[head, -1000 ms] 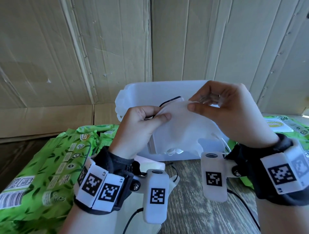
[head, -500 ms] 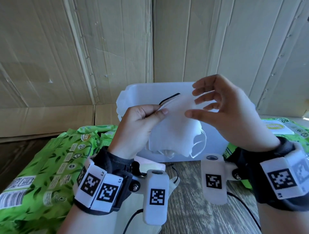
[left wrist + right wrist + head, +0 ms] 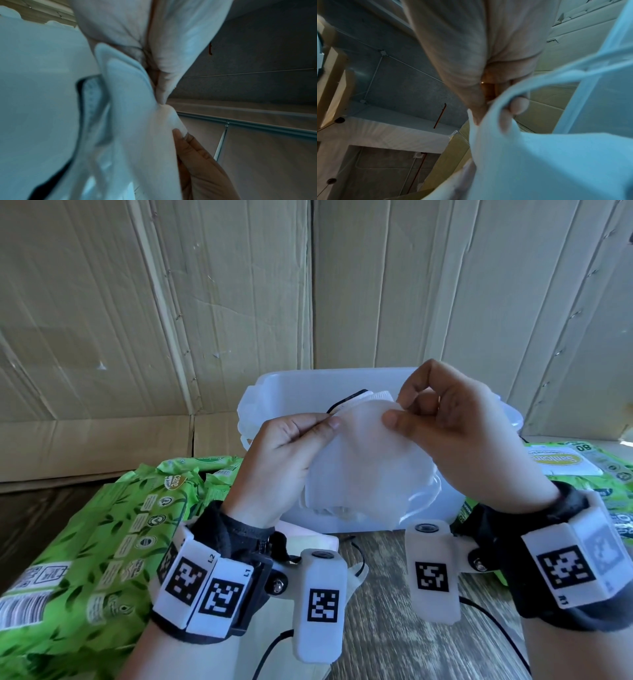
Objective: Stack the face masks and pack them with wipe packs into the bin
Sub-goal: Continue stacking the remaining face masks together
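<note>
Up above the wooden table (image 3: 394, 628), backed by cardboard walls (image 3: 239, 302), left hand (image 3: 284, 460) and right hand (image 3: 455, 436) pinch white face masks (image 3: 363, 467).

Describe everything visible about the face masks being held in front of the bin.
The face masks are white, soft and cloth-like, several layered into a loose stack. One behind shows a black edge at the top; thin white ear loops hang at the lower right. The stack is held in the air, upright and slightly fanned, in front of the translucent white bin. The left hand pinches its upper left edge between thumb and fingers; the right hand pinches the upper right edge. How many masks there are cannot be told.
</note>
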The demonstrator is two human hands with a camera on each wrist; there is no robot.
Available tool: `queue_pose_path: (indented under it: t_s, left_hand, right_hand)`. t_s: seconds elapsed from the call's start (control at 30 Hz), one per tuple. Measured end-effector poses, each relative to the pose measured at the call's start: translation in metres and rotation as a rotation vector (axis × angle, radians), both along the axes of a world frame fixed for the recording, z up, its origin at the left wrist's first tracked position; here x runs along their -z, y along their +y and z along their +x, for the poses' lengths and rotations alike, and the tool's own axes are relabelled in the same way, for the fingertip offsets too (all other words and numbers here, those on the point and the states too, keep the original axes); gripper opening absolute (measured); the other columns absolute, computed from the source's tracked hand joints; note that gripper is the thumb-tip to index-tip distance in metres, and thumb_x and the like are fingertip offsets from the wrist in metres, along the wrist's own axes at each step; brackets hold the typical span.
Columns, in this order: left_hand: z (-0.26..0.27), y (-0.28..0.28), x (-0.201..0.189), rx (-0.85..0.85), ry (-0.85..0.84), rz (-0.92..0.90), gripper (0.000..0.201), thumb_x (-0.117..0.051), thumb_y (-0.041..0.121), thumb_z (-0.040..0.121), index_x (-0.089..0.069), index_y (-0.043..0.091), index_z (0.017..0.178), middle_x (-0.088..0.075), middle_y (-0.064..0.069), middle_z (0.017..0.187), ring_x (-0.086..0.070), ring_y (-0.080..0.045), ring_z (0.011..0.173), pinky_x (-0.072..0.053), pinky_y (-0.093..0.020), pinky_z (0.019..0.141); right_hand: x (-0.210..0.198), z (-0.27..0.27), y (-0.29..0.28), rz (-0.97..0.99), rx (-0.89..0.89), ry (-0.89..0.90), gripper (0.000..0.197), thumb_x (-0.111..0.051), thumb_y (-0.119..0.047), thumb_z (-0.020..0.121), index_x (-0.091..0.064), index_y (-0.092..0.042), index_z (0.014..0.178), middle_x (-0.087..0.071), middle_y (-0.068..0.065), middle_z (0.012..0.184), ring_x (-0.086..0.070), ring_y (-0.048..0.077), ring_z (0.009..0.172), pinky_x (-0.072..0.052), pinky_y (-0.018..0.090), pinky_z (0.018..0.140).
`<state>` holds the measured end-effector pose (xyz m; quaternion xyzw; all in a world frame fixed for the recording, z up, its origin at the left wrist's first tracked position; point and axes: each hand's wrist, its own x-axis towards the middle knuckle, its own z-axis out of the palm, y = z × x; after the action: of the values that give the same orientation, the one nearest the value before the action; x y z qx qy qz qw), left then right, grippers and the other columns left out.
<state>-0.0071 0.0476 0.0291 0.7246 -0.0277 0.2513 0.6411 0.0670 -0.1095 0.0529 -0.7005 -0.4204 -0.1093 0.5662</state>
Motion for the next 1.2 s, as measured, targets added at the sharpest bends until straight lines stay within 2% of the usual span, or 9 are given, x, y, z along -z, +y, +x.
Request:
queue_pose_path:
  t_s: [0.13,0.43,0.5,0.6,0.73,0.9,1.0,1.1,1.2]
  left_hand:
    - [0.001,-0.003,0.002,0.031,0.002,-0.002,0.021,-0.053,0.019,0.089,-0.073,0.014,0.087,-0.073,-0.002,0.091,-0.065,-0.015,0.089,-0.049,-0.035,0.092]
    - [0.001,-0.006,0.003,0.103,-0.006,-0.032,0.044,-0.046,0.014,0.094,-0.076,0.034,0.069,-0.072,0.017,0.077,-0.065,0.004,0.08,-0.049,-0.012,0.08]
    - [0.002,-0.005,0.002,0.086,-0.004,-0.058,0.039,-0.051,0.02,0.094,-0.076,0.031,0.065,-0.072,0.015,0.074,-0.065,0.001,0.076,-0.049,-0.016,0.078]
    - [0.002,-0.001,0.005,0.091,0.009,-0.03,0.037,-0.071,0.044,0.077,-0.074,0.008,0.074,-0.069,-0.005,0.081,-0.062,-0.02,0.081,-0.046,-0.035,0.077]
    - [0.001,-0.002,0.005,0.083,0.034,0.023,0.014,-0.075,0.011,0.073,-0.074,0.014,0.086,-0.075,-0.007,0.088,-0.069,-0.02,0.08,-0.055,-0.033,0.077]
    - [0.003,-0.002,0.006,0.026,0.048,0.065,0.013,-0.07,0.022,0.072,-0.075,0.017,0.083,-0.075,-0.006,0.087,-0.069,-0.03,0.088,-0.053,-0.045,0.083]
    - [0.002,-0.002,0.005,0.024,0.048,0.084,0.007,-0.071,0.014,0.08,-0.075,0.018,0.083,-0.075,-0.004,0.086,-0.07,-0.025,0.084,-0.053,-0.044,0.083]
    - [0.002,-0.003,0.006,0.023,0.055,0.119,0.011,-0.07,0.014,0.081,-0.076,0.023,0.083,-0.075,-0.002,0.086,-0.068,-0.018,0.081,-0.052,-0.039,0.081]
    - [0.002,-0.004,0.005,0.001,0.046,0.137,0.011,-0.07,0.015,0.081,-0.076,0.023,0.085,-0.075,0.001,0.087,-0.069,-0.018,0.087,-0.052,-0.037,0.084]
  right_hand:
    - [-0.001,0.0,0.0,0.046,-0.03,0.094,0.021,-0.061,-0.008,0.078,-0.047,-0.023,0.081,-0.053,0.018,0.062,-0.044,0.024,0.051,-0.034,0.028,0.047]
    - [0.004,0.009,-0.002,-0.097,0.019,0.064,0.024,-0.06,-0.001,0.085,-0.056,-0.02,0.1,-0.051,-0.007,0.045,-0.044,0.011,0.036,-0.031,0.016,0.042]
    - [0.004,0.009,-0.003,-0.104,0.032,0.058,0.018,-0.06,-0.001,0.085,-0.06,-0.015,0.097,-0.048,-0.009,0.041,-0.044,0.009,0.036,-0.032,0.014,0.045]
    - [0.005,0.01,-0.002,-0.093,0.036,0.068,0.014,-0.062,-0.003,0.084,-0.062,-0.013,0.093,-0.051,-0.01,0.042,-0.046,0.011,0.038,-0.035,0.017,0.048]
    - [0.005,0.011,-0.002,-0.078,0.019,0.077,0.015,-0.063,-0.004,0.084,-0.061,-0.016,0.092,-0.053,-0.007,0.046,-0.047,0.012,0.039,-0.037,0.021,0.047]
    - [0.006,0.012,-0.002,-0.092,-0.008,0.009,0.024,-0.068,-0.013,0.08,-0.061,-0.032,0.093,-0.054,-0.002,0.059,-0.047,0.013,0.044,-0.039,0.027,0.052]
    - [0.006,0.01,-0.003,-0.238,0.03,-0.175,0.032,-0.069,-0.033,0.066,-0.06,-0.048,0.093,-0.052,-0.009,0.079,-0.046,0.005,0.062,-0.035,0.009,0.061]
    - [0.007,0.01,-0.001,-0.276,0.085,-0.261,0.028,-0.072,-0.037,0.059,-0.061,-0.043,0.084,-0.046,-0.006,0.088,-0.042,-0.008,0.082,-0.031,0.002,0.07]
    - [0.008,0.012,-0.002,-0.273,0.14,-0.3,0.024,-0.079,-0.031,0.059,-0.059,-0.037,0.071,-0.048,-0.001,0.088,-0.042,-0.005,0.083,-0.031,0.002,0.07]
